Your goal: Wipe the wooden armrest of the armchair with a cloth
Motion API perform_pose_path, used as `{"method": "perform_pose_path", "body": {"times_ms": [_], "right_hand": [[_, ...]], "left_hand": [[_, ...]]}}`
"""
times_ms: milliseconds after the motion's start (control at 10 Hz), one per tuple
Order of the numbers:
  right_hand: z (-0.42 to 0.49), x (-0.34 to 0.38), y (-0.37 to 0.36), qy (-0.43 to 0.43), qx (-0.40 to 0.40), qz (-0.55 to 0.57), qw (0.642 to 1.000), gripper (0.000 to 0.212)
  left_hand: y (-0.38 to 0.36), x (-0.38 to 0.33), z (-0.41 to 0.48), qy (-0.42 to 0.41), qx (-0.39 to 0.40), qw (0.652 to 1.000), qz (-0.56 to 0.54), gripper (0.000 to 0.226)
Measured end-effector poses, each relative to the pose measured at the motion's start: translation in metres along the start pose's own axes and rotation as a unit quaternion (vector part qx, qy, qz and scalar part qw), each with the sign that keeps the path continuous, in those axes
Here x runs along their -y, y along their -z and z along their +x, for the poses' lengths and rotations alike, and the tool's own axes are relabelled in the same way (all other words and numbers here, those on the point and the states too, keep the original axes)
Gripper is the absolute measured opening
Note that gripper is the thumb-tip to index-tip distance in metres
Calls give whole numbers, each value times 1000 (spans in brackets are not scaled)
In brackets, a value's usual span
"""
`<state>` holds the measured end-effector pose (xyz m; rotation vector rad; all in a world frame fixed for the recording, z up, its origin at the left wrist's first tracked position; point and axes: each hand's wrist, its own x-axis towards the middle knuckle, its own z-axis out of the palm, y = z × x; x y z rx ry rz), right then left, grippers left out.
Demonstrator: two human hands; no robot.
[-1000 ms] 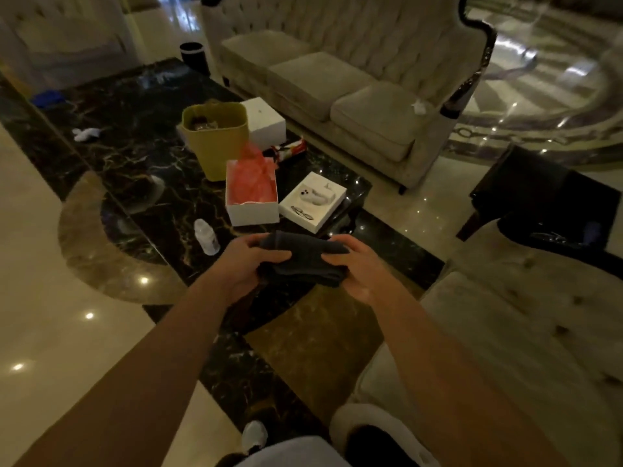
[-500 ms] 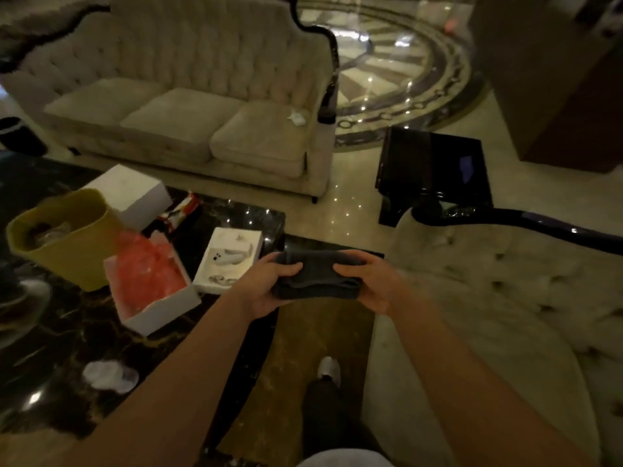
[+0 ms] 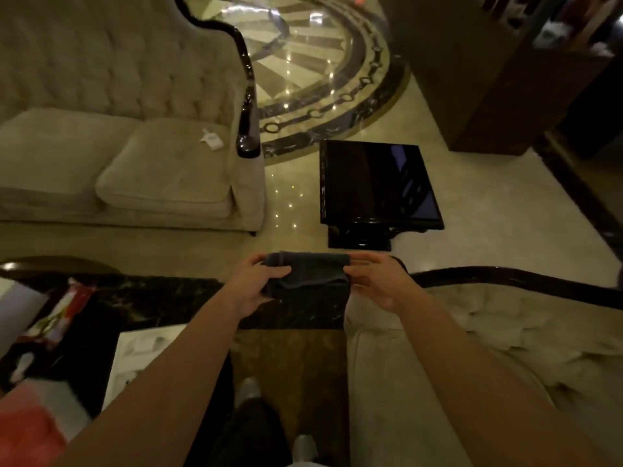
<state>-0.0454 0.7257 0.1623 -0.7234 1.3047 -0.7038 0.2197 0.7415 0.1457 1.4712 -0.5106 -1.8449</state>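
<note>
Glossy marble floor (image 3: 472, 230), black side table (image 3: 377, 187) beyond; both hands' fingers (image 3: 269, 273) around seemingly folded dark cloth (image 3: 308, 276).

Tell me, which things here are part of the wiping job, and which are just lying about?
Part of the job:
- dark cloth, held by left hand and right hand
- armchair's dark wooden armrest, not yet touched

Lying about:
- black side table
- sofa with a small white item
- white box

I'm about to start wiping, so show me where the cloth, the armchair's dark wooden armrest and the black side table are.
cloth (image 3: 308, 276), head view, middle of the folded fabric
wooden armrest (image 3: 505, 276), head view, top of the dark rail
black side table (image 3: 374, 183), head view, glossy top
</note>
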Motion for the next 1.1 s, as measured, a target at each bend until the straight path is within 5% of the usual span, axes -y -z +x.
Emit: {"method": "perform_pose_path", "body": {"times_ms": [300,600,900,1100], "right_hand": [[132,69,17,1,-133,59,989,24],[308,94,65,-141,-193,28,971,21],[584,71,156,-165,-222,16,961,15],[672,28,194,-234,-162,14,959,48]], "left_hand": [[-43,-125,172,7,20,993,116,50],[-101,-172,329,128,-50,978,159,26],[-150,-154,585,156,-135,975,78,19],[-145,-120,686,198,-120,968,100,37]]}}
